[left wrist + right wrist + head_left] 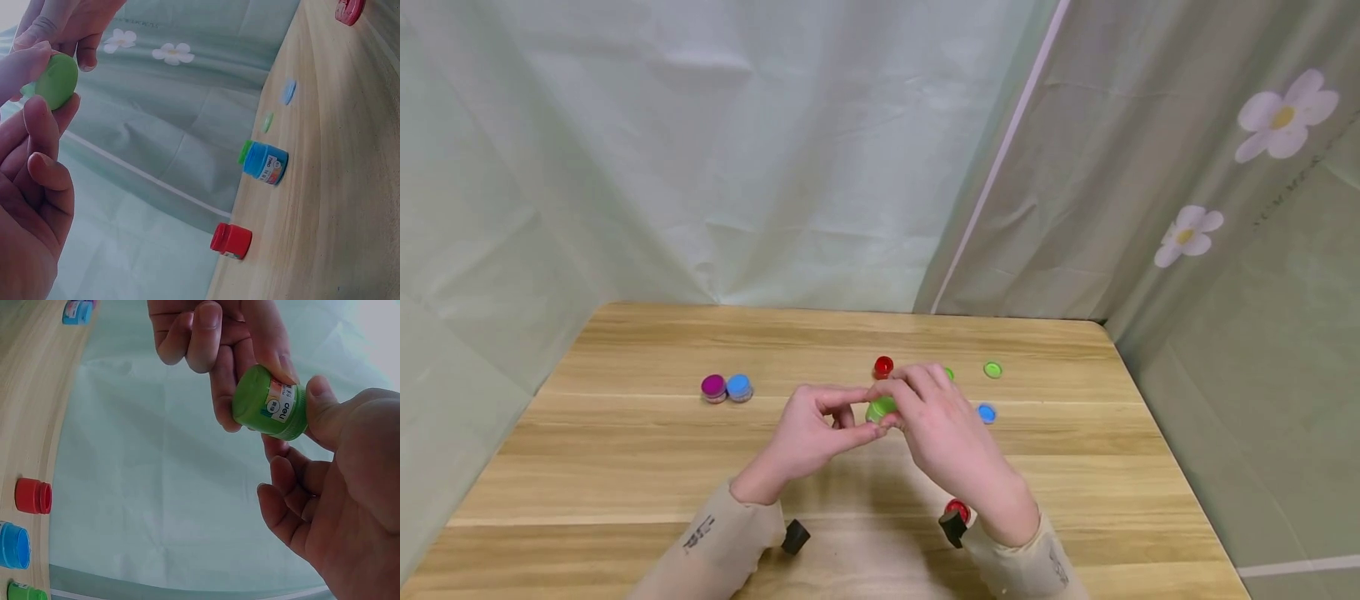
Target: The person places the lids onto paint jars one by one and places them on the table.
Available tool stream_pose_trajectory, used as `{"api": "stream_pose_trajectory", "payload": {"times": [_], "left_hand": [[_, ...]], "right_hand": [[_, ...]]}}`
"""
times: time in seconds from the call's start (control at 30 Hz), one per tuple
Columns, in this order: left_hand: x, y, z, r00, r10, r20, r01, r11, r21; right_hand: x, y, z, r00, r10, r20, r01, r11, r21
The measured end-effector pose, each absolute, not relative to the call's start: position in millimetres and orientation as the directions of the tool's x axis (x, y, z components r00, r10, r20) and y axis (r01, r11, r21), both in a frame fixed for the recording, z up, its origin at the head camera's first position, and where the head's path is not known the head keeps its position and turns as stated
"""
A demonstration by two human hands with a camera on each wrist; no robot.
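Note:
Both hands hold a small green paint jar (880,408) with a printed label, raised over the table and tilted. The left hand (820,425) pinches it near the base between thumb and fingers. At the jar's other end, the thumb and fingers of the right hand (943,429) grip around the ridged rim (299,412). In the right wrist view, the other fingers of both hands are bent beside the jar. An uncapped red jar (883,367) stands on the table just behind the hands.
A purple-topped jar (713,387) and a blue-topped jar (740,387) stand together at left. An open blue jar (15,545) and another green jar (26,591) sit near the red one. A green lid (992,369), blue lid (987,413) and red lid (957,508) lie at right.

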State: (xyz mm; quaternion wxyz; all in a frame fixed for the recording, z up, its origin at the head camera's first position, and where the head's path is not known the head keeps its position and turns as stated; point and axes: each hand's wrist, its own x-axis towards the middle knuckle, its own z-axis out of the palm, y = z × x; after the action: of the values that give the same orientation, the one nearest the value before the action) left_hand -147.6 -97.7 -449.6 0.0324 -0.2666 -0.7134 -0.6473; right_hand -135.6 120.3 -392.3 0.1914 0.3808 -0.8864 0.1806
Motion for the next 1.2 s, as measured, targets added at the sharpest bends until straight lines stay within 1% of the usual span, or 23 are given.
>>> {"api": "stream_pose_trajectory", "payload": {"times": [0.23,0.47,0.57,0.67,0.8,0.97,1.03,1.2], "left_hand": [[-148.6,-98.3,-448.8,-0.856,0.326,0.401,0.428,0.014,0.904],[-149.1,-102.3,-449.2,-0.839,0.313,0.445,0.469,-0.001,0.883],[-149.5,-103.1,-448.1,-0.831,0.322,0.454,0.479,-0.002,0.878],[-150.1,-103.3,-448.3,-0.83,0.327,0.452,0.477,-0.003,0.879],[-150.2,-103.6,-449.4,-0.839,0.315,0.444,0.469,0.002,0.883],[-150.2,-104.2,-448.9,-0.858,0.29,0.423,0.447,0.016,0.895],[-150.2,-104.6,-448.1,-0.863,0.288,0.416,0.438,0.014,0.899],[-150.4,-105.7,-447.2,-0.865,0.291,0.409,0.427,-0.001,0.904]], "right_hand": [[-137.2,120.3,-392.4,-0.624,-0.608,0.491,-0.753,0.636,-0.168],[-140.7,124.2,-391.2,-0.54,-0.605,0.585,-0.824,0.521,-0.221],[-141.0,125.3,-389.8,-0.519,-0.591,0.618,-0.837,0.497,-0.228],[-141.4,126.6,-389.0,-0.512,-0.555,0.656,-0.838,0.491,-0.238],[-142.0,129.3,-388.2,-0.495,-0.464,0.734,-0.84,0.471,-0.269],[-143.4,132.3,-386.1,-0.452,-0.345,0.822,-0.856,0.426,-0.292],[-143.9,133.1,-385.3,-0.442,-0.326,0.836,-0.861,0.417,-0.293],[-144.2,135.2,-385.4,-0.443,-0.33,0.833,-0.86,0.419,-0.291]]}}
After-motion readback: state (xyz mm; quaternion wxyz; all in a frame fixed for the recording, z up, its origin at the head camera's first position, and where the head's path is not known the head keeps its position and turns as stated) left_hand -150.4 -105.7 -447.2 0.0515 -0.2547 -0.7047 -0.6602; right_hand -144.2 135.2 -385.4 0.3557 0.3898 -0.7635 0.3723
